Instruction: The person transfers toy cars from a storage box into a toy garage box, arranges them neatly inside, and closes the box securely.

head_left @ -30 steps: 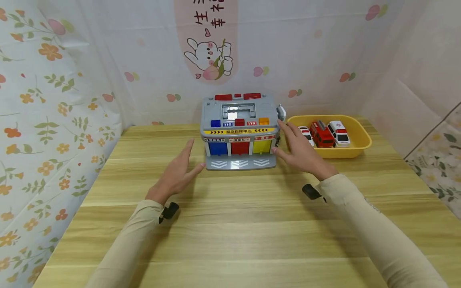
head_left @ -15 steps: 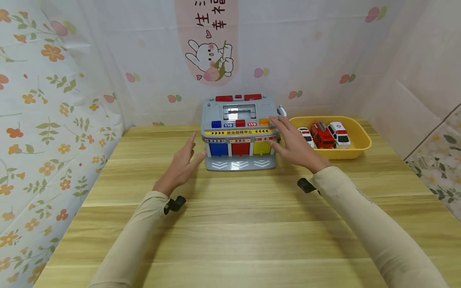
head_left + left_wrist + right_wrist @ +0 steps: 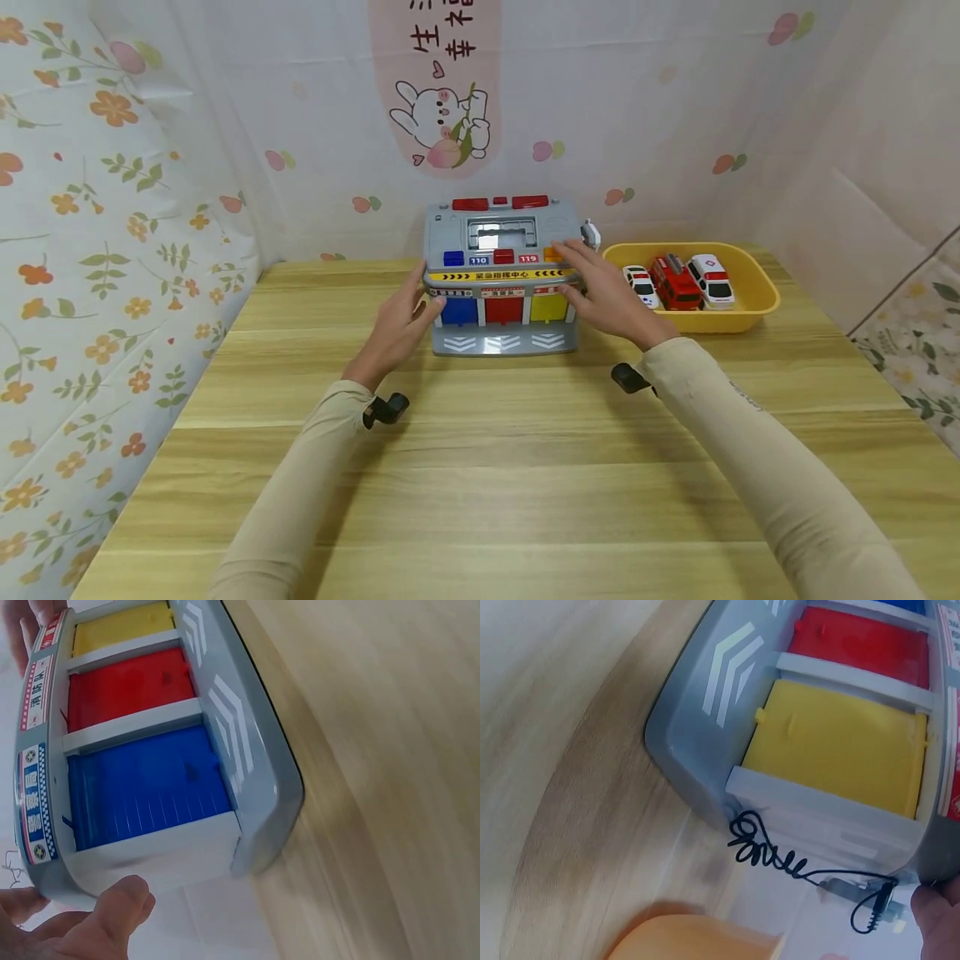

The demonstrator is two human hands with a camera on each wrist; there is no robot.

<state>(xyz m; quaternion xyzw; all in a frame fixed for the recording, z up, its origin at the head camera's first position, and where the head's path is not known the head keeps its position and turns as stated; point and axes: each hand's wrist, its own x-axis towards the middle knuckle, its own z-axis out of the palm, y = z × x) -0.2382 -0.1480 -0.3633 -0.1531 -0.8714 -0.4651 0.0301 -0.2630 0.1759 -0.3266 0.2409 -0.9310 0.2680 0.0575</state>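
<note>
A grey toy emergency station garage (image 3: 501, 287) stands at the back of the table, with blue, red and yellow doors across its front. My left hand (image 3: 393, 329) is at its left end, fingers along the roof edge and thumb near the front corner. In the left wrist view, the left thumb (image 3: 124, 904) lies close to the white side wall. At the right end, my right hand (image 3: 611, 292) rests its fairly straight fingers on the roof by the orange light, thumb near the front edge. In the right wrist view, a right-hand digit (image 3: 937, 907) is at the roof's edge.
A yellow bin (image 3: 750, 321) stands right of the garage, holding a small police car (image 3: 641, 287), a red fire truck (image 3: 677, 283) and a white ambulance (image 3: 712, 282). A black coiled cord (image 3: 769, 851) hangs at the garage's right side. A printed curtain (image 3: 322, 125) backs the table.
My left hand has moved up and right, reaching the garage's left end. My right hand has shifted left from the garage's right side onto its roof. The garage looks unmoved.
</note>
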